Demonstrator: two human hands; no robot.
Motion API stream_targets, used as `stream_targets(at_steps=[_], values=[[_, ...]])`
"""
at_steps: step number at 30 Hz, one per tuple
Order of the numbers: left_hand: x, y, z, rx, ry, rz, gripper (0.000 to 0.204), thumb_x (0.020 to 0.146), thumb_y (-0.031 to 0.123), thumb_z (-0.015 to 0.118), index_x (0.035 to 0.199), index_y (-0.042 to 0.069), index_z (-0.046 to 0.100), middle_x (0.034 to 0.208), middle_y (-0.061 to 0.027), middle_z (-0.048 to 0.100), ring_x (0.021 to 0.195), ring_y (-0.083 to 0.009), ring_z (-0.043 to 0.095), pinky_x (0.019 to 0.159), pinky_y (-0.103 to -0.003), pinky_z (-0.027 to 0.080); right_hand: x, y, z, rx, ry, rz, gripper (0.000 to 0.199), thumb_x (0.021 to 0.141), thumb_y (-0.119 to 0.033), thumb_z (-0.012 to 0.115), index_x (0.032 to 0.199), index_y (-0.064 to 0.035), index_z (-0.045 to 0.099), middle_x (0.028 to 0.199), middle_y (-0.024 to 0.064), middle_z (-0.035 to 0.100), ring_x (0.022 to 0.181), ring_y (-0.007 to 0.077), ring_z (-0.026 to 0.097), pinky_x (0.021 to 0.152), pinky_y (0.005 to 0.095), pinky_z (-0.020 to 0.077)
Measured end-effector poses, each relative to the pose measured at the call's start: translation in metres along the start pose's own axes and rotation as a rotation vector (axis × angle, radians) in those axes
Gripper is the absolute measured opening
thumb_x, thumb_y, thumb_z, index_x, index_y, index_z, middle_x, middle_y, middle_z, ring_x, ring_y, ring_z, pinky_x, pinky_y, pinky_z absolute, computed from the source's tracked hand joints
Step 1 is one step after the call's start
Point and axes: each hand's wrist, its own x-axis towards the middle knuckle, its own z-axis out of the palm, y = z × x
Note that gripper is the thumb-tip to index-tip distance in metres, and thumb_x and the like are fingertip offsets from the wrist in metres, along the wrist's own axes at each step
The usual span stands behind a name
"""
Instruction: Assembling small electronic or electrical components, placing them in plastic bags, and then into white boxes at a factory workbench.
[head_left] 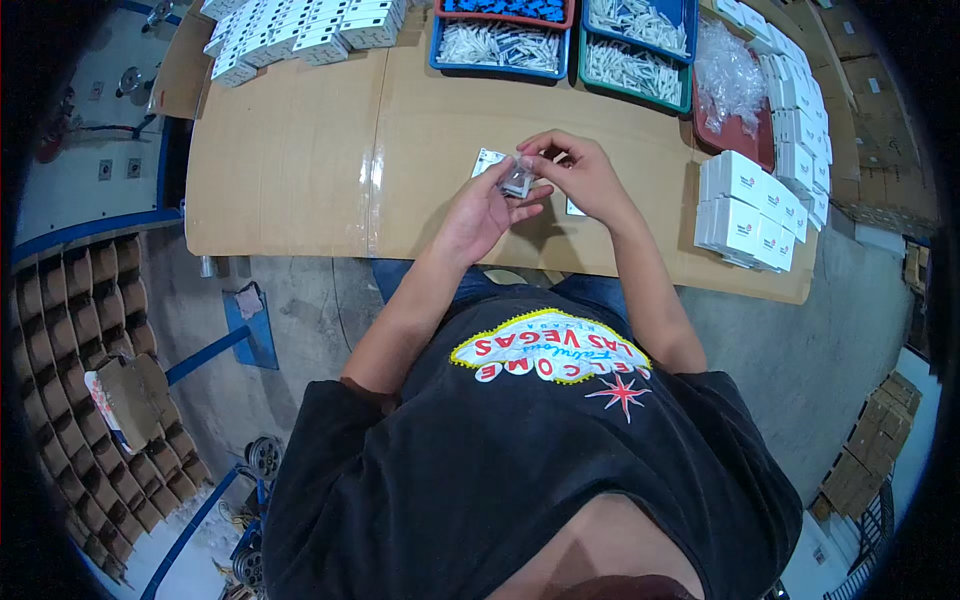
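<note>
At frame centre, the left hand [483, 205] cradles a small clear plastic-wrapped packet [517, 181] in curled fingers; the right hand [580, 175] pinches its top edge. It looks light and slippery — best held by the edges. Beyond, upper frame — blue trays of white parts [500, 45].

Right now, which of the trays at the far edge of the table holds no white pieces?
The orange-rimmed tray at the far edge: it holds blue pieces, while the blue tray and green tray beside it hold white ones.
</note>
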Motion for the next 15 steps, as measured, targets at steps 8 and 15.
stream_targets(at_steps=[8,15], values=[[-0.004,0.004,0.008,0.167,0.07,0.025,0.041,0.107,0.034,0.049,0.13,0.002,0.059,0.112,-0.0108,0.07,0.102,-0.0227,0.07,0.084,-0.033,0.058,-0.006,-0.031,-0.028,-0.269,-0.261,0.011,0.014,0.094,-0.016,0.067,0.102,-0.0044,0.07,0.096,0.0029,0.071,0.085,0.0118,0.062,0.074,0.0288,0.0478],[-0.002,-0.003,0.019,0.613,0.177,0.299,0.034,0.103,0.023,0.06,0.123,-0.003,0.064,0.103,-0.0084,0.072,0.092,-0.0134,0.069,0.08,-0.027,0.055,-0.004,-0.042,-0.036,-0.371,-0.267,0.043,0.012,0.09,-0.012,0.071,0.094,-0.0011,0.067,0.081,0.0036,0.066,0.076,0.01,0.056,0.068,0.0276,0.0461]])
